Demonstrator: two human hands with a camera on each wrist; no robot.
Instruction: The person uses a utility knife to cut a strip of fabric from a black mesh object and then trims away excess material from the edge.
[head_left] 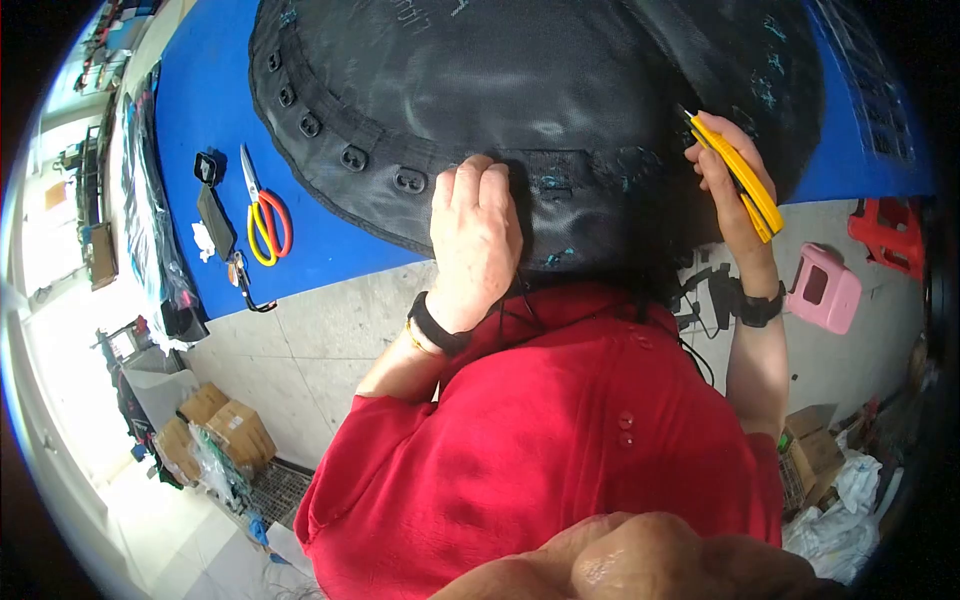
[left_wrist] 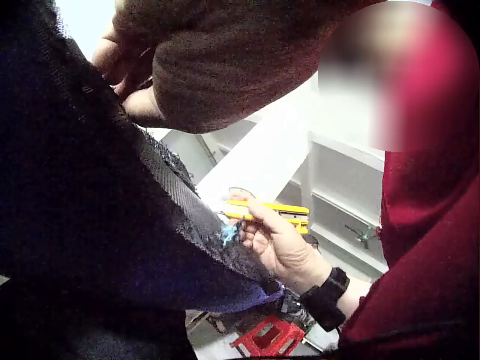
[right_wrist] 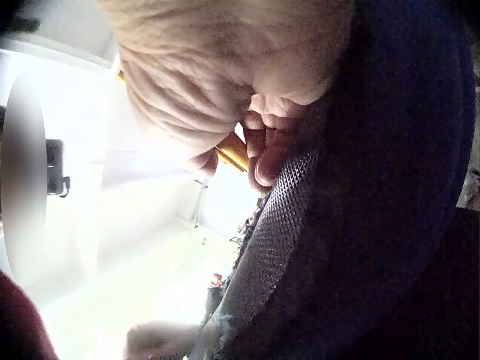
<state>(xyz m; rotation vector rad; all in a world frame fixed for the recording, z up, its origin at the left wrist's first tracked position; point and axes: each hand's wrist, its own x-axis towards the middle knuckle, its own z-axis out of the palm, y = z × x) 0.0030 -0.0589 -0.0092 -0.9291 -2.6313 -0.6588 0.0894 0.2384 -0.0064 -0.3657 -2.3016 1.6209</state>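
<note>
A large rounded black fabric piece (head_left: 480,90) with black plastic fittings along its curved edge and bits of teal thread covers the blue table. My left hand (head_left: 474,235) rests on it near the front edge, fingers bent over the fabric beside a fitting (head_left: 409,180); whether they pinch it cannot be told. In my right hand (head_left: 735,190) is a yellow cutter (head_left: 745,185), gripped with its tip pointing up and left over the fabric's right part. The left wrist view shows the cutter (left_wrist: 281,210) and right hand (left_wrist: 279,244) beside the fabric edge.
Scissors (head_left: 268,225) with red and yellow handles lie on the blue table (head_left: 330,270) at left, beside a dark tool (head_left: 214,222) and small snips. A pink stool (head_left: 824,288) and a red stool (head_left: 888,238) stand at right. Cardboard boxes (head_left: 238,432) sit lower left.
</note>
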